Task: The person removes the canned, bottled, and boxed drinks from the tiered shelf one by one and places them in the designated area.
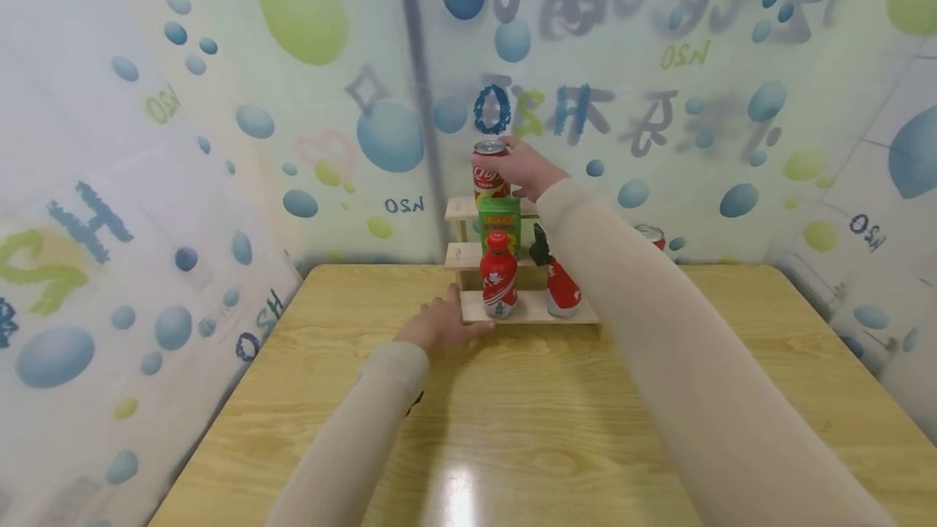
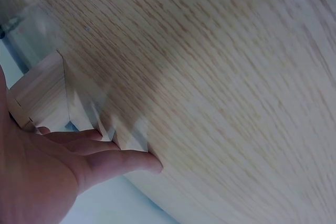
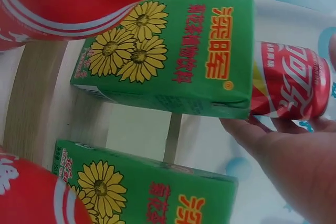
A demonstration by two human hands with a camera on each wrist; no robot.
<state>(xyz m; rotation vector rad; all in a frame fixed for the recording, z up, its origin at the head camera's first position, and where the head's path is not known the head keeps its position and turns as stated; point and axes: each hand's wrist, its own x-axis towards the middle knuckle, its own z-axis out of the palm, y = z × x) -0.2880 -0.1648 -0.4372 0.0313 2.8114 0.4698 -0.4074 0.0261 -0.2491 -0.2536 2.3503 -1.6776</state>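
Note:
A small three-tier wooden rack [image 1: 523, 317] stands at the back of the table. My left hand [image 1: 442, 324] touches its lower left corner, thumb along the front edge and the other fingers by the side; those fingers look straight in the left wrist view. At the top tier my right hand [image 1: 523, 169] holds a red cola can [image 1: 489, 177], fingers round its side. In front of the can is a green chrysanthemum tea carton [image 3: 184, 56], with a second green carton [image 3: 147, 187] beside it. Red bottles, one on the left [image 1: 499, 279] and another on the right [image 1: 562, 291], stand on the bottom tier.
Another can [image 1: 650, 233] shows its top behind my right forearm, which hides much of the rack's right side. The wooden table [image 1: 512, 421] ends at a wall covering [image 1: 337, 210] printed with blue and green drops, which also lines both sides.

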